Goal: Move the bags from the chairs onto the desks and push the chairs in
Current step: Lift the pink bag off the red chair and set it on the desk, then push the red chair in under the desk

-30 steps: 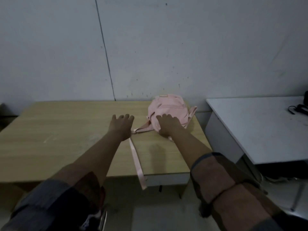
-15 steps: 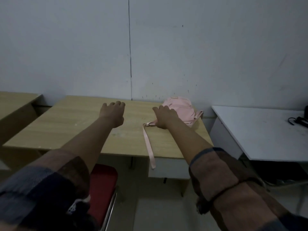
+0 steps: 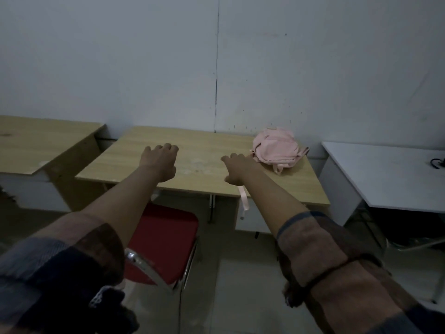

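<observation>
Head view: both hands reach out over the wooden surface (image 3: 134,162), holding nothing. Left hand (image 3: 161,162) has loosely bent fingers; right hand (image 3: 237,168) is relaxed, near the pink bag (image 3: 275,149). Bag lies on the surface's far right corner. Red chair (image 3: 163,242) stands pulled out.
</observation>
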